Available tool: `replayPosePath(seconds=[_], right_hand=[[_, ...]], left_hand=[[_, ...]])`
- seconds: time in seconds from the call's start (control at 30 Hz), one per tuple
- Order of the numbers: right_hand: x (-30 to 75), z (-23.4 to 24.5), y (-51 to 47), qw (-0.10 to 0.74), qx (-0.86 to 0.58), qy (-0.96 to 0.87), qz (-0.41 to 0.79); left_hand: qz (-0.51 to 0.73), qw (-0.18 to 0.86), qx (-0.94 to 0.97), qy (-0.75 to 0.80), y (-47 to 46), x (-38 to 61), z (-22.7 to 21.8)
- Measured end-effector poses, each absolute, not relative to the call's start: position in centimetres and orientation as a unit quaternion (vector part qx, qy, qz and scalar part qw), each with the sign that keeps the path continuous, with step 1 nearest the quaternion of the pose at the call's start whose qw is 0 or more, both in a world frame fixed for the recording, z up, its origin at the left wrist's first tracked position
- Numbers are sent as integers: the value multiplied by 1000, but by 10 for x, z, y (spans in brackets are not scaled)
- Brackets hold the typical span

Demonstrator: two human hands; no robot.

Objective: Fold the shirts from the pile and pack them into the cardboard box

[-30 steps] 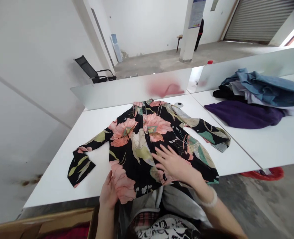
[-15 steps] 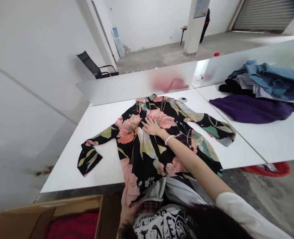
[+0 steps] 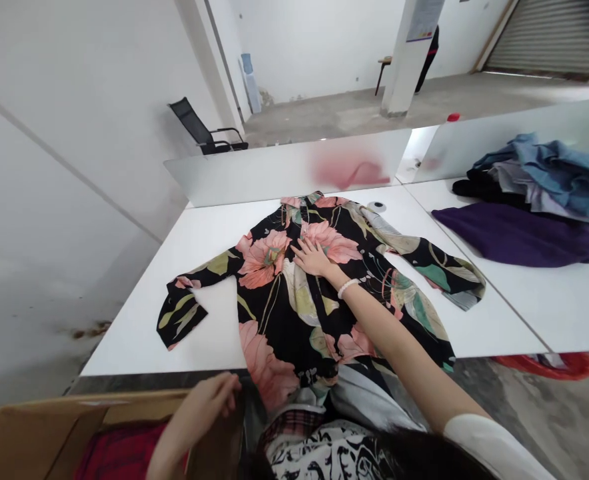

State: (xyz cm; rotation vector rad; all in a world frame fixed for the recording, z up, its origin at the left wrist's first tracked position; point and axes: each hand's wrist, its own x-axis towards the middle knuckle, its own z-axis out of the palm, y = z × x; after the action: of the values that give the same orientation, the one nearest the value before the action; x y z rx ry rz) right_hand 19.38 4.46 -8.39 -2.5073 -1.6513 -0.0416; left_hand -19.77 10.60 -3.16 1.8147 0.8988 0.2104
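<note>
A black floral shirt (image 3: 284, 307) with large pink blooms lies spread front up on the white table (image 3: 214, 347), its sleeves stretched out to both sides. The lower hem hangs over the table's near edge. My right hand (image 3: 312, 258) rests flat on the chest of the shirt with its fingers spread; a white bead bracelet circles that wrist. Off the fabric, my left hand (image 3: 218, 395) hovers left of the hem, above the edge of an open cardboard box (image 3: 34, 433). Its fingers are loosely bent, a little blurred, and nothing shows in them.
Red plaid cloth (image 3: 124, 453) lies in the box. A purple garment (image 3: 519, 230) and a blue denim pile (image 3: 559, 173) sit on the right. A frosted divider (image 3: 254, 173) lines the table's back. Below the right side stands a red basket (image 3: 574, 367).
My left hand has let go of the shirt's lower left hem and moved left toward the box. My right hand stays on the shirt. The view has shifted slightly.
</note>
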Motion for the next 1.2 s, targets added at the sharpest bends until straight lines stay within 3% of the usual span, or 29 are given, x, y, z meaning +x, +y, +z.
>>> replayPosePath(seconds=[0.2, 0.4, 0.63, 0.83, 1.2], right_hand=[[197, -82, 48, 63, -836, -546, -4], [216, -55, 71, 59, -845, -531, -17], [264, -46, 123, 75, -889, -443, -84], [307, -77, 156, 80, -929, -360, 6], [345, -88, 184, 95, -929, -357, 25]], left_hand=[[77, 194, 937, 279, 150, -142, -29], [133, 81, 942, 297, 182, -53, -53], [145, 32, 929, 338, 219, -29, -78], [133, 6, 930, 342, 236, -23, -90], [140, 34, 929, 340, 259, -3, -87]])
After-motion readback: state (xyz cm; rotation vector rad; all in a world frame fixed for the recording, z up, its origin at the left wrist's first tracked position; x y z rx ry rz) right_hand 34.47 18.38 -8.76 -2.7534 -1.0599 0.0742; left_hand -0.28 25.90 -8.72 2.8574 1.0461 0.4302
